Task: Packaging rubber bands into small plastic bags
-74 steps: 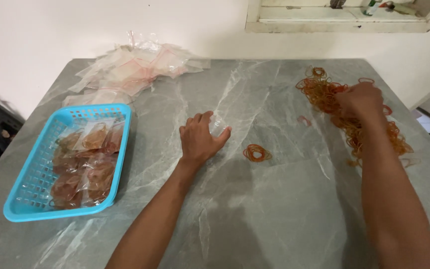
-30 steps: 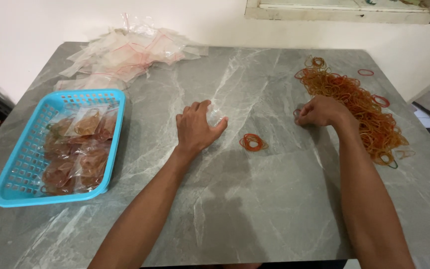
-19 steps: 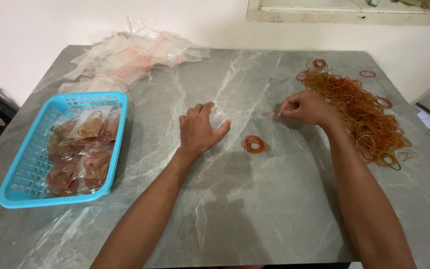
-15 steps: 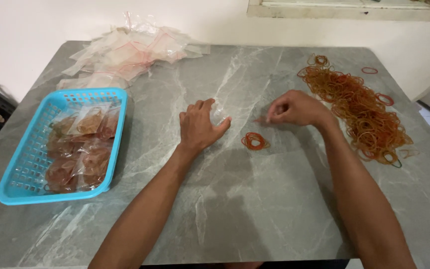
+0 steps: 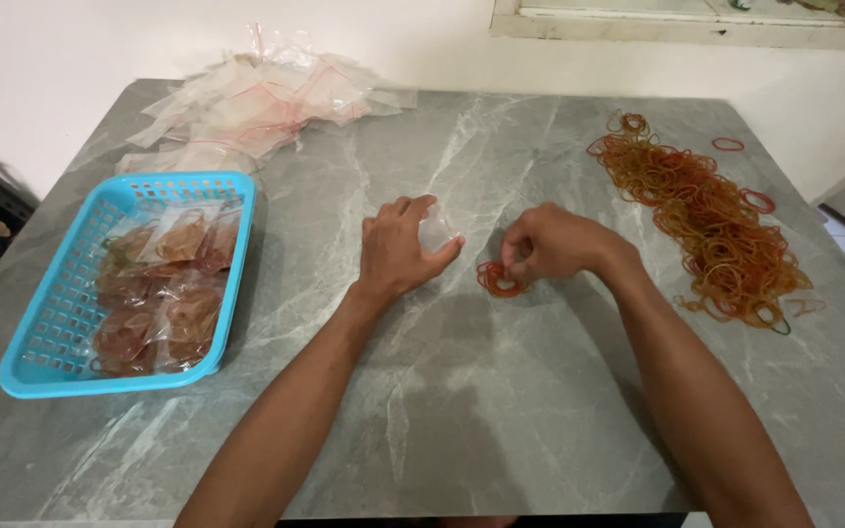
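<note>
Left hand (image 5: pixel 398 249) lying curled over a small clear bag (image 5: pixel 436 233) on the grey bench (image 5: pixel 501 411), right hand (image 5: pixel 545 244) pinching fingers together on a little cluster of rubber bands (image 5: pixel 494 282), big band pile (image 5: pixel 706 215) sitting well apart

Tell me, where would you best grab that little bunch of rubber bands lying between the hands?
Probably pinch the small bunch of rubber bands at its bare left edge, coming from above: it lies flat on the table, and the right hand already covers its right side.

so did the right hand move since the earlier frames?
Yes. The right hand came leftward off the big rubber band heap at the table's right and now sits at the small band bundle, close to the left hand.
</note>
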